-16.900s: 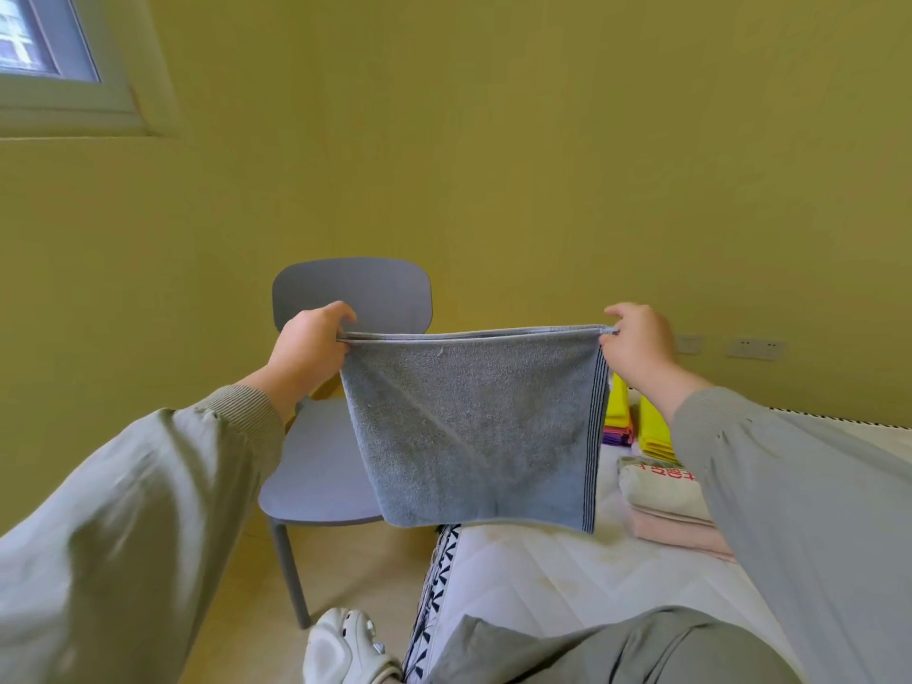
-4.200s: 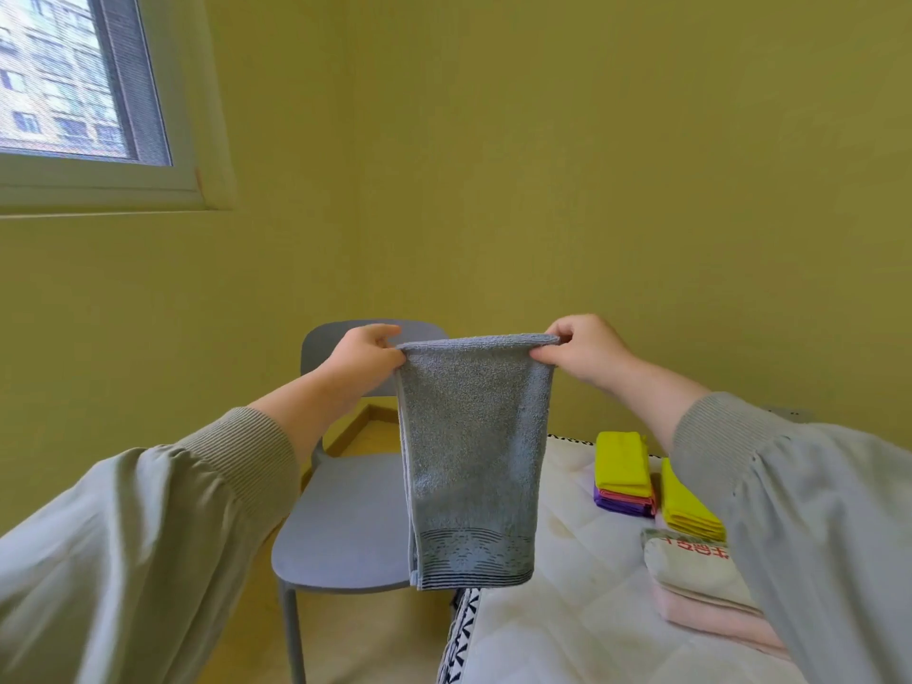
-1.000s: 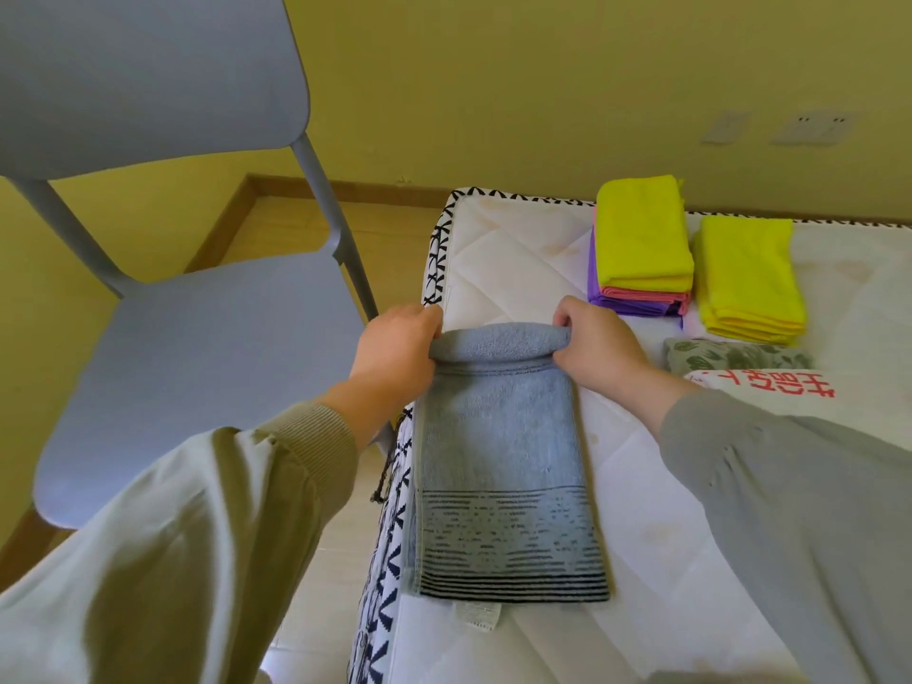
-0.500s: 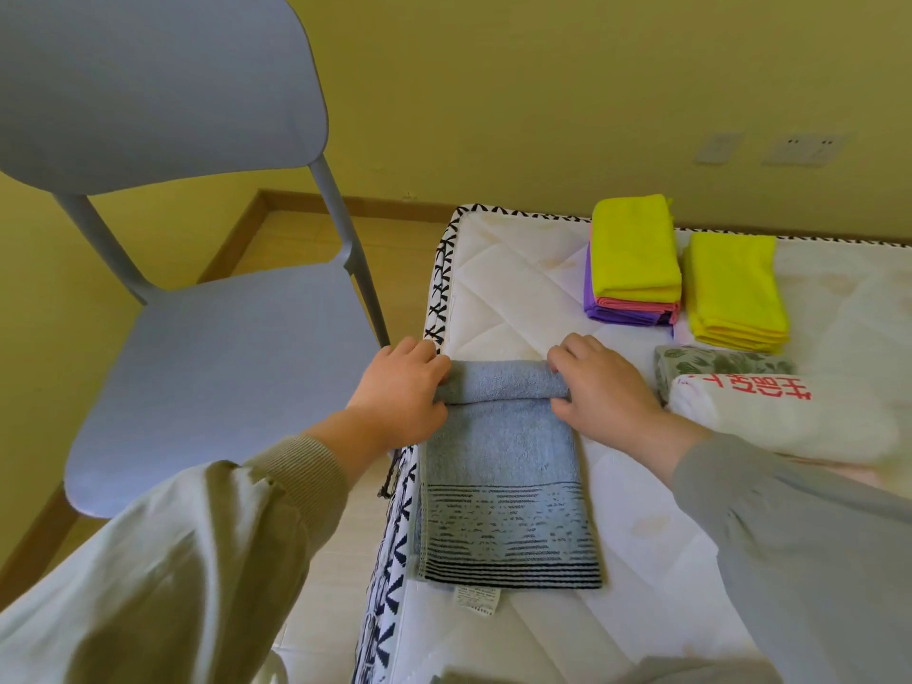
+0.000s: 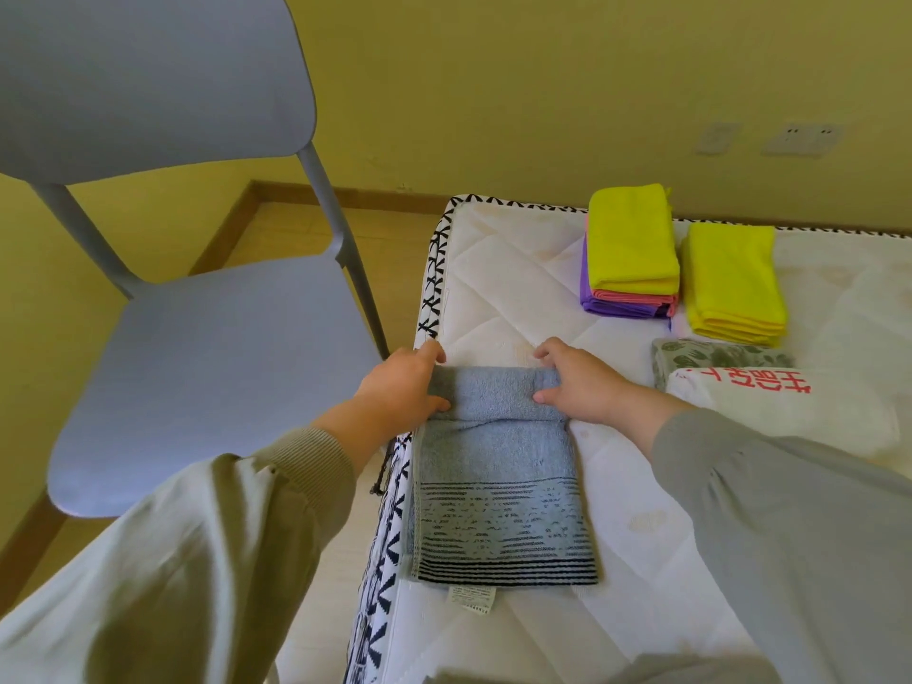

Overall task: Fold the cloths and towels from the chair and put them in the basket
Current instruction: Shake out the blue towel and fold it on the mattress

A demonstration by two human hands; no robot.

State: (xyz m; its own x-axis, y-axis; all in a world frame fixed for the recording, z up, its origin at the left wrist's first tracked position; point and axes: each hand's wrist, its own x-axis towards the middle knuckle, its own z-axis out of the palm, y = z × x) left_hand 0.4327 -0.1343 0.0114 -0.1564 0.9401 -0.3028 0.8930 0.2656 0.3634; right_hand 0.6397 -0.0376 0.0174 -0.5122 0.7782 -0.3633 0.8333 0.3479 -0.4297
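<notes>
Presently catalogued, with handling notes.

- Grey towel [image 5: 496, 466]: laid lengthwise on the mattress [image 5: 513, 288] along its left edge. The patterned band is at the near end, with a label showing below it. The far end is doubled over into a thick fold.
- Left hand [image 5: 402, 387]: the fold's left corner is pinched, thumb on top and fingers curled behind.
- Right hand [image 5: 585, 387]: the right corner is pinched likewise.
- Step judged in hand: the far fold is to be brought toward the near band.
- Handling: both corners should be carried level and together, so that the side edges are laid directly over those beneath. The left edge lies close to the mattress border, so the towel should not be dragged further left. Once laid, the fold should be pressed flat from the middle outward.
- Chair [image 5: 207, 367]: stands left of the mattress.
- Folded cloths, far right: a yellow, pink and purple stack [image 5: 631, 249], a yellow stack [image 5: 733, 283], a leaf-print cloth [image 5: 715, 355] and a white towel with red lettering [image 5: 779, 412].
- Basket: not in view.
</notes>
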